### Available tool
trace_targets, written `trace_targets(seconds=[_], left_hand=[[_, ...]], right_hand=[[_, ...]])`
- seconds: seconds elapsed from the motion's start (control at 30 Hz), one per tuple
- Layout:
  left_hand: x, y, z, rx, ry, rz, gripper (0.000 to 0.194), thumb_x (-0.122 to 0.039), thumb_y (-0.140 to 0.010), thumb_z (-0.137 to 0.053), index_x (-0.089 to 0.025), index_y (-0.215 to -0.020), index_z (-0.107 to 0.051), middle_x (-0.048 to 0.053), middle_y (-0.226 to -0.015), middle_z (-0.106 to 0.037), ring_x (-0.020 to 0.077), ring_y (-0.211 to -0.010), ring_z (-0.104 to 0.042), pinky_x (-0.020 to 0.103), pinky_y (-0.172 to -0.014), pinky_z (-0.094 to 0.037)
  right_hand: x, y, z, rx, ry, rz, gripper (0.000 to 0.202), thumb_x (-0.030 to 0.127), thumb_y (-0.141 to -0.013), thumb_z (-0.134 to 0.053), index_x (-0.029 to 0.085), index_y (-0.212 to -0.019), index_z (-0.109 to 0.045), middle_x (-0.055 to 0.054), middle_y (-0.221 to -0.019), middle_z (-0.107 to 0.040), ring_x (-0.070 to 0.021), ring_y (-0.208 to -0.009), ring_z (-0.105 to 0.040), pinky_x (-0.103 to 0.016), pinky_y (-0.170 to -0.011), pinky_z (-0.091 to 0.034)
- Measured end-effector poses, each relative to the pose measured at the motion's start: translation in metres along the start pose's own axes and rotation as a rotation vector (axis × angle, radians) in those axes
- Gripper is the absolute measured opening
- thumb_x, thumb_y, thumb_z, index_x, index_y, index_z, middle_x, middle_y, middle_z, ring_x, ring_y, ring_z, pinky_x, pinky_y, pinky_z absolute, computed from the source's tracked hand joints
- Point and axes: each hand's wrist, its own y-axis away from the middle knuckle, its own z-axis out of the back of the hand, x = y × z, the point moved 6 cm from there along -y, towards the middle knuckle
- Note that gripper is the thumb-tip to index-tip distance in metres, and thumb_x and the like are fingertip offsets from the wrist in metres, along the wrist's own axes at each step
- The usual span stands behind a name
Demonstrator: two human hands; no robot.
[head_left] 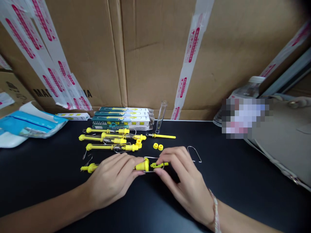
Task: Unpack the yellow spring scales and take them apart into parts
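Observation:
My left hand is wrapped around a tubular spring scale, whose yellow end cap sticks out beyond the thumb. At the other end its yellow tip and a metal hook show left of the hand; the middle is hidden under the fingers. My right hand pinches a bent wire bail that runs to the cap. A small flat yellow piece with holes sits by those fingertips, apart from the cap; whether the fingers grip it too is unclear.
Behind my hands lie several yellow spring scales, two yellow ring caps and a yellow rod. A clear tube stands beside stacked boxes. One loose wire bail lies right. Bottle, bag and blue packet flank these.

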Motion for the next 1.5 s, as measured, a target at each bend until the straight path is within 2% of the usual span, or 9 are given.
trace_targets(seconds=[0.1, 0.23, 0.33, 0.43, 0.57, 0.7, 0.87, 1.0, 1.5], left_hand=[[0.0, 0.001, -0.001, 0.001, 0.039, 0.008, 0.015, -0.018, -0.102, -0.052, -0.014, -0.111, -0.062, 0.004, -0.092, -0.076, 0.0169, -0.08, -0.072, 0.03, -0.077, -0.056], [-0.002, 0.002, -0.003, 0.008, 0.033, -0.001, 0.016, -0.017, -0.101, -0.052, -0.013, -0.112, -0.063, 0.005, -0.093, -0.076, 0.0167, -0.079, -0.072, 0.03, -0.078, -0.058], [-0.004, 0.001, -0.002, -0.009, -0.005, -0.017, 0.019, -0.018, -0.103, -0.049, -0.012, -0.114, -0.062, 0.005, -0.093, -0.077, 0.0157, -0.076, -0.072, 0.029, -0.078, -0.058], [-0.004, 0.0, -0.001, -0.017, -0.01, -0.005, 0.02, -0.019, -0.104, -0.046, -0.011, -0.114, -0.062, 0.004, -0.094, -0.077, 0.0144, -0.076, -0.072, 0.026, -0.078, -0.058], [-0.002, 0.001, -0.004, 0.024, 0.025, 0.023, 0.023, -0.021, -0.106, -0.043, -0.013, -0.111, -0.064, 0.003, -0.093, -0.077, 0.0133, -0.074, -0.072, 0.024, -0.074, -0.058], [-0.002, 0.003, -0.007, 0.048, 0.02, 0.018, 0.025, -0.02, -0.106, -0.042, -0.013, -0.111, -0.065, 0.003, -0.094, -0.078, 0.014, -0.074, -0.073, 0.026, -0.073, -0.06], [-0.002, 0.003, -0.007, 0.049, 0.066, 0.005, 0.022, -0.018, -0.103, -0.045, -0.014, -0.112, -0.065, 0.004, -0.097, -0.078, 0.0146, -0.079, -0.074, 0.025, -0.077, -0.061], [-0.001, 0.002, -0.007, 0.051, 0.105, 0.013, 0.018, -0.018, -0.103, -0.047, -0.015, -0.113, -0.063, 0.003, -0.094, -0.077, 0.0143, -0.077, -0.074, 0.024, -0.071, -0.061], [-0.006, 0.007, -0.006, 0.024, 0.126, 0.049, 0.017, -0.022, -0.104, -0.049, -0.015, -0.114, -0.06, 0.001, -0.086, -0.075, 0.0132, -0.069, -0.072, 0.023, -0.064, -0.057]], right_hand=[[0.012, 0.0, -0.002, 0.034, 0.129, 0.142, 0.016, 0.032, -0.096, -0.065, 0.017, -0.1, -0.067, -0.012, -0.103, -0.067, -0.0243, -0.093, -0.058, -0.039, -0.082, -0.051], [0.022, 0.002, -0.013, 0.096, 0.172, 0.253, 0.011, 0.018, -0.098, -0.06, 0.013, -0.091, -0.067, -0.008, -0.086, -0.071, -0.0237, -0.088, -0.062, -0.036, -0.078, -0.049], [0.023, 0.003, -0.018, 0.113, 0.164, 0.242, 0.018, 0.01, -0.101, -0.051, 0.013, -0.089, -0.064, -0.007, -0.082, -0.07, -0.0214, -0.081, -0.062, -0.036, -0.077, -0.046], [0.021, 0.005, -0.021, 0.162, 0.089, 0.178, 0.024, 0.01, -0.104, -0.043, 0.013, -0.089, -0.061, -0.003, -0.074, -0.064, -0.0159, -0.063, -0.053, -0.034, -0.069, -0.042], [0.018, 0.008, -0.022, 0.18, 0.104, 0.148, 0.026, 0.02, -0.106, -0.045, 0.015, -0.084, -0.06, -0.002, -0.073, -0.061, -0.016, -0.064, -0.049, -0.032, -0.065, -0.036], [0.018, 0.009, -0.022, 0.178, 0.188, 0.207, 0.034, 0.016, -0.105, -0.043, 0.016, -0.075, -0.058, -0.001, -0.068, -0.056, -0.0161, -0.063, -0.044, -0.033, -0.065, -0.032], [0.015, 0.008, -0.021, 0.196, 0.089, 0.247, 0.036, 0.011, -0.106, -0.034, 0.016, -0.083, -0.061, -0.002, -0.071, -0.057, -0.016, -0.066, -0.047, -0.03, -0.067, -0.036], [0.011, 0.007, -0.021, 0.237, -0.006, 0.232, 0.034, 0.005, -0.103, -0.034, 0.014, -0.084, -0.061, -0.004, -0.075, -0.058, -0.0166, -0.069, -0.048, -0.028, -0.068, -0.042], [0.019, 0.002, -0.014, 0.236, -0.053, 0.344, 0.039, 0.009, -0.105, -0.032, 0.016, -0.078, -0.059, -0.004, -0.069, -0.056, -0.017, -0.065, -0.046, -0.028, -0.064, -0.043]])
